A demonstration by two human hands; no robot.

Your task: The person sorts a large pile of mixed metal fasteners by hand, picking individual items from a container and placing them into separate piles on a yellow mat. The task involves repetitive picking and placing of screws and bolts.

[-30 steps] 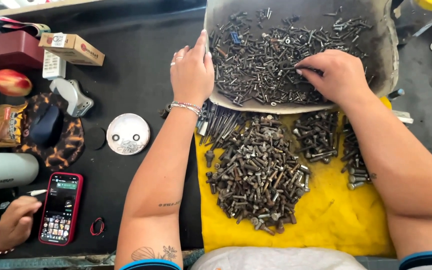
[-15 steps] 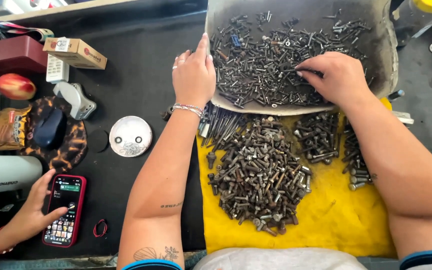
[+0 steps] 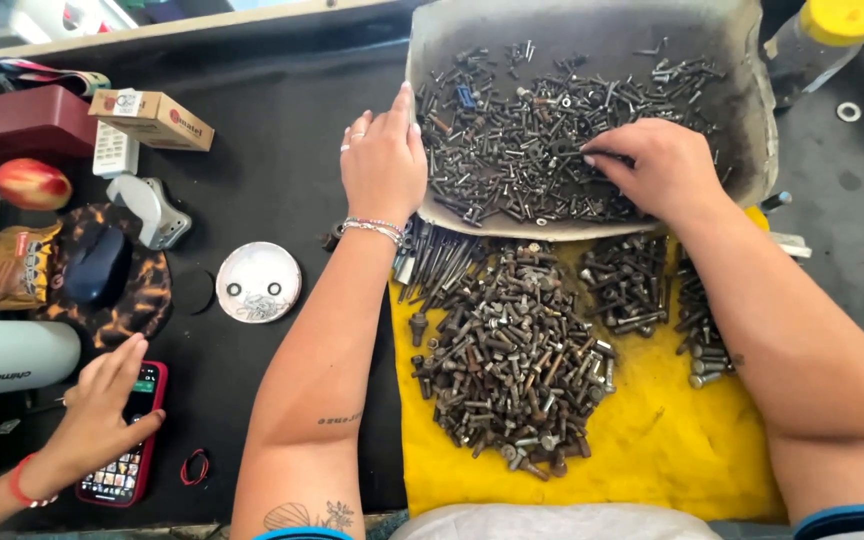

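Your left hand [image 3: 383,160] lay flat and open on the tray [image 3: 592,35] rim, while your right hand [image 3: 657,165] pinched, grip narrow, among its screws [image 3: 522,140].

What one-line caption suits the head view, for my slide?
Right hand picks among screws in a grey tray; left hand rests on its edge.

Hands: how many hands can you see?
3. The left hand rests on the tray edge, the right hand is in the screws, another person's hand touches the phone.

a workshop bench: sorted bolts [image 3: 512,360] on yellow cloth [image 3: 652,440], tray of screws [image 3: 592,40].
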